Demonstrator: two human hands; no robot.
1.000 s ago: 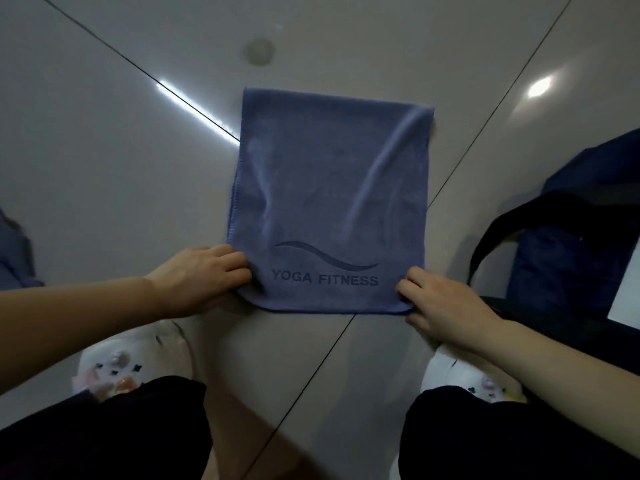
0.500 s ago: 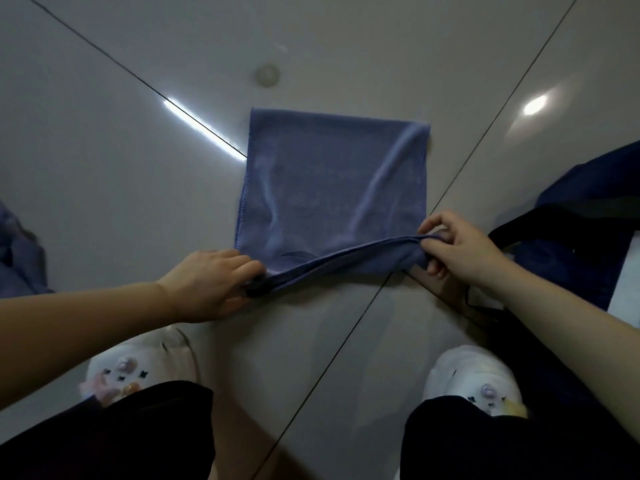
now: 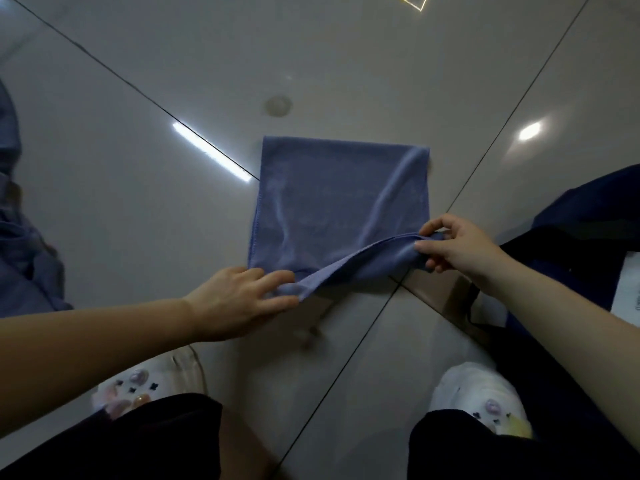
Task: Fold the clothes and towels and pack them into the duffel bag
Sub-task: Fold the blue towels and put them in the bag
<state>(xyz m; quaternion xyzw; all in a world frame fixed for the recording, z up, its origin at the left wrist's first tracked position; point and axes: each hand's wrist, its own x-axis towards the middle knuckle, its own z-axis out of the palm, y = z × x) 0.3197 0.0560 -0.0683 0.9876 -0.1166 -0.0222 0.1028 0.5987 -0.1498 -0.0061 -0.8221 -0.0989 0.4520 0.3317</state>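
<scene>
Folding stage: the near edge of the blue-grey microfibre towel (image 3: 341, 199) is lifted off the floor and held up between both hands, while the far part lies flat.
Towel spot: it sits on the glossy grey tiled floor (image 3: 138, 188), right where two dark grout lines cross, roughly mid-view.
Towel look: squarish, already doubled over by the look of it, with a stitched hem down its left side and a soft crease running diagonally on the right.
Left hand (image 3: 235, 303): thumb and fingers pinch the near-left corner, low, just above the tile.
Right hand (image 3: 460, 247): fingers curled round the near-right corner, holding it higher, so the raised edge slopes up from left to right.
Hands overall: apart, one at each end of that lifted edge, both clamped on the cloth.
Bag: a dark navy fabric duffel bag (image 3: 588, 220) with a black strap sits on the floor just right of the towel, behind the right forearm. Can't tell if it's open.
Left edge: a bluish heap of cloth (image 3: 24, 247) lies well apart from the towel, too blurry to say what it is.
Bottom of view: black trouser knees and white shoes (image 3: 481, 393) with little charms.
Floor extras: bright light reflections and a small round grey mark (image 3: 278, 105) beyond the towel.
</scene>
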